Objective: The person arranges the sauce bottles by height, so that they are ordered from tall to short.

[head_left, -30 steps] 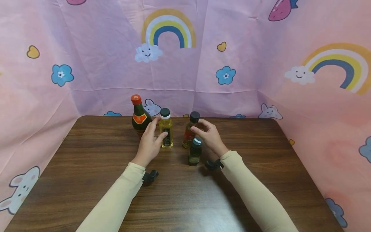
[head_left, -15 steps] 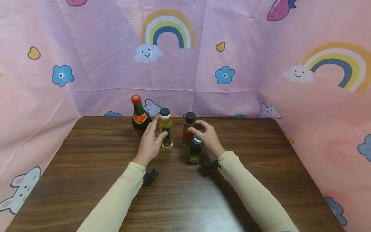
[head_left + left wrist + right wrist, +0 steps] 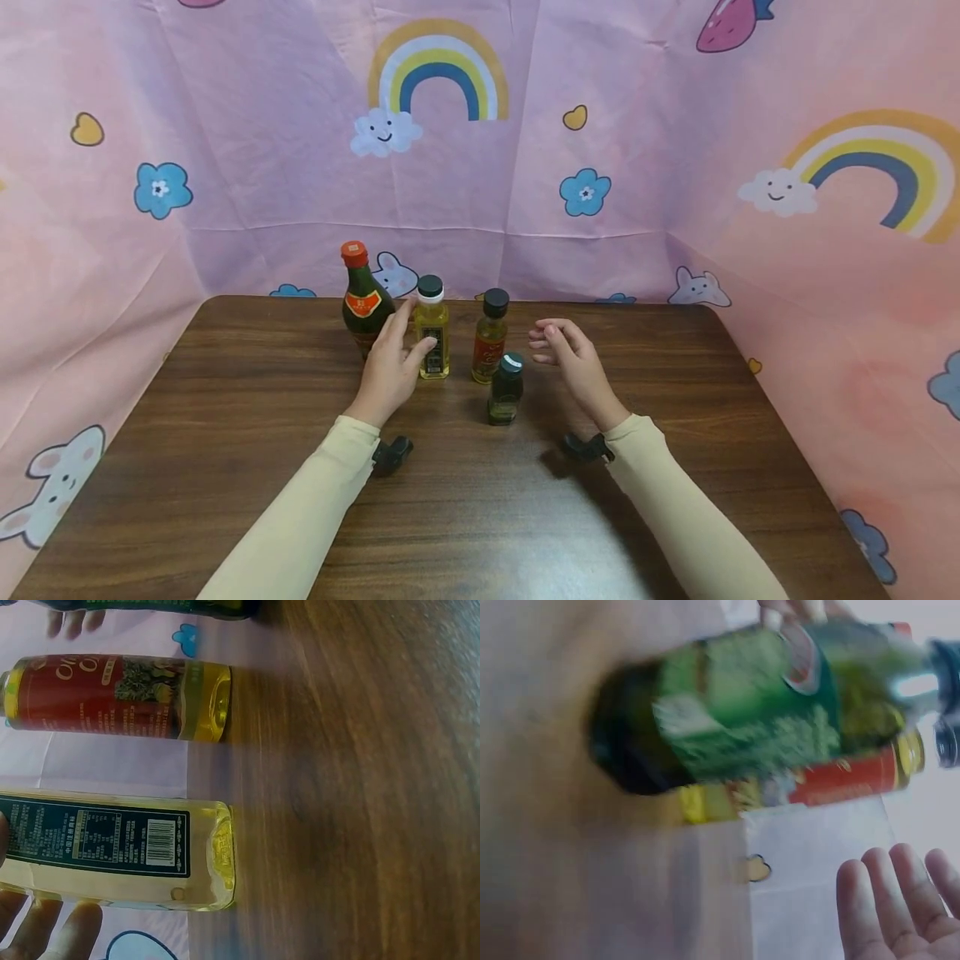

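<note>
Two bare hands among four upright bottles on a table [image 3: 450, 533]. We see the left hand [image 3: 386, 375] at the yellow bottle [image 3: 437, 325], which stands between its thumb and fingers: the thumb lies across the label [image 3: 161, 844], while the fingertips [image 3: 82, 922], slightly apart, rest on the wall to the thumb's left. We read this as a light pinch of the body, below the cap [image 3: 430, 287].

The right hand [image 3: 577, 367] holds nothing; its fingers bend loosely and lie side by side with narrow gaps. Left of those fingertips stands the red-label bottle [image 3: 490, 346], apart from them; nearer the person, also to their left, stands the green bottle [image 3: 506, 396] (blurred in the right wrist view, though plain from above). Beyond the left fingers, on their outer side, we find the tall bottle [image 3: 363, 304].

We judge the yellow bottle stiff-walled and, since it looks well filled, fairly heavy for its size. Whether it is glass or plastic we cannot tell, so we would treat it as breakable. The smooth wall may slip, more so if oily. We would take hold at mid-body, thumb opposed to fingers across the flat sides, rather than by the cap.
</note>
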Demonstrator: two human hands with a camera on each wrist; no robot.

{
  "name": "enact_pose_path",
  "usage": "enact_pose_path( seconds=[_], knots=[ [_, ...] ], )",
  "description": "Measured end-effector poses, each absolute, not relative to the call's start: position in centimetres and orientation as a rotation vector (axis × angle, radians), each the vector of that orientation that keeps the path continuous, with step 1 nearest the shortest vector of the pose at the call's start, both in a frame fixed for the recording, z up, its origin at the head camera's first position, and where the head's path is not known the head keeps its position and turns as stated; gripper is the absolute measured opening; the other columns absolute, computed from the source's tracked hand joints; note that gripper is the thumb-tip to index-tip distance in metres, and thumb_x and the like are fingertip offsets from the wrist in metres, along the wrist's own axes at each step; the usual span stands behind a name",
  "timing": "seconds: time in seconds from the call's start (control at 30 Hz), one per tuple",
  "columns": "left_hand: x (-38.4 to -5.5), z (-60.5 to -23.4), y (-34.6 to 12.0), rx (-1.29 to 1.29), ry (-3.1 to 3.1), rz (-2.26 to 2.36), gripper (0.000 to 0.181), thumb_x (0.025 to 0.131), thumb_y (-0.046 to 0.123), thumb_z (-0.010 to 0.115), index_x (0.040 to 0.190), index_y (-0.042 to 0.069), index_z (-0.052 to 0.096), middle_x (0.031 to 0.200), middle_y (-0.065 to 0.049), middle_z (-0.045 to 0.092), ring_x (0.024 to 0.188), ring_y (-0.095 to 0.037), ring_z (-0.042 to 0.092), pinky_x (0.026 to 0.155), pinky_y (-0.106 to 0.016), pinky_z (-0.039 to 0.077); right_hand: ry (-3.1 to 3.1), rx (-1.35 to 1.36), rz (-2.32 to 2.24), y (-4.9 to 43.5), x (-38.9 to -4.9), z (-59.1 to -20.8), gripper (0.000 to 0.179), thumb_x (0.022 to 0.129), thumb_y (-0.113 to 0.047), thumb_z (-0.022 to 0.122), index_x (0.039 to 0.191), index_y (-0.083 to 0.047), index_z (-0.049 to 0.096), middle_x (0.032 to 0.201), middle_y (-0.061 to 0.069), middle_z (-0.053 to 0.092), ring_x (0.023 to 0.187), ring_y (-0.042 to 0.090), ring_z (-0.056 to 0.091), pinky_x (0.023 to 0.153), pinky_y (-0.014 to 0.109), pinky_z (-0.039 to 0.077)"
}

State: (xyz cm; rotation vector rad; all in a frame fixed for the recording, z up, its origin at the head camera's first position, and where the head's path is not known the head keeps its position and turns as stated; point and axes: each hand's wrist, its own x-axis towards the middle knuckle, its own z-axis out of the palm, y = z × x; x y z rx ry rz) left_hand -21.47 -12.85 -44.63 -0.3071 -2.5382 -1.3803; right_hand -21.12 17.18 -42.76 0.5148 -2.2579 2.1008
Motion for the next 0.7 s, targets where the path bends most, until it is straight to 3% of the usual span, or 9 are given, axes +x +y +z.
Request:
enact_pose_path(
  seconds=[0.13, 0.23, 0.33, 0.53, 0.7],
  knots=[
    [-21.5, -44.7, -12.8, -0.303, -2.536, -1.389, 0.073, 0.104, 0.03, 0.064, 0.165, 0.027, 0.024, 0.155, -0.01, 0.044, 0.133, -0.035, 0.054, 0.101, -0.056, 0.052, -2.429, 0.56, 1.907, 17.4, -19.0, -43.7, 0.039, 0.108, -0.018, 0.057, 0.139, 0.004, 0.052, 0.133, 0.024, 0.061, 0.123, 0.04, 0.059, 0.102, 0.05, 0.053],
    [-21.5, -44.7, -12.7, -0.301, -2.533, -1.397, 0.073, 0.104, 0.029, 0.064, 0.165, 0.027, 0.024, 0.155, -0.01, 0.043, 0.134, -0.035, 0.053, 0.101, -0.056, 0.053, -2.528, 0.585, 1.785, 17.2, -17.9, -44.3, 0.043, 0.102, -0.015, 0.068, 0.142, -0.005, 0.054, 0.13, 0.015, 0.063, 0.121, 0.031, 0.06, 0.102, 0.047, 0.052],
    [-21.5, -44.7, -12.7, -0.301, -2.531, -1.398, 0.072, 0.104, 0.03, 0.064, 0.165, 0.027, 0.025, 0.157, -0.01, 0.043, 0.135, -0.036, 0.053, 0.101, -0.057, 0.052, -2.512, 0.62, 1.818, 16.7, -17.1, -44.5, 0.051, 0.098, -0.013, 0.073, 0.145, -0.01, 0.053, 0.132, 0.016, 0.061, 0.123, 0.035, 0.06, 0.104, 0.054, 0.051],
    [-21.5, -44.7, -12.6, -0.316, -2.526, -1.391, 0.072, 0.105, 0.029, 0.062, 0.166, 0.024, 0.024, 0.159, -0.01, 0.041, 0.138, -0.036, 0.05, 0.102, -0.056, 0.052, -2.439, 0.68, 1.831, 15.7, -16.6, -44.5, 0.056, 0.096, -0.01, 0.075, 0.147, -0.013, 0.053, 0.142, 0.012, 0.056, 0.13, 0.036, 0.058, 0.108, 0.056, 0.047],
    [-21.6, -44.6, -12.6, -0.316, -2.527, -1.401, 0.072, 0.105, 0.029, 0.062, 0.166, 0.025, 0.024, 0.159, -0.01, 0.04, 0.139, -0.035, 0.049, 0.102, -0.056, 0.052, -2.403, 0.631, 1.846, 15.1, -16.6, -44.4, 0.041, 0.097, -0.009, 0.074, 0.136, -0.009, 0.061, 0.134, 0.012, 0.061, 0.125, 0.035, 0.062, 0.104, 0.052, 0.052]
  ],
)
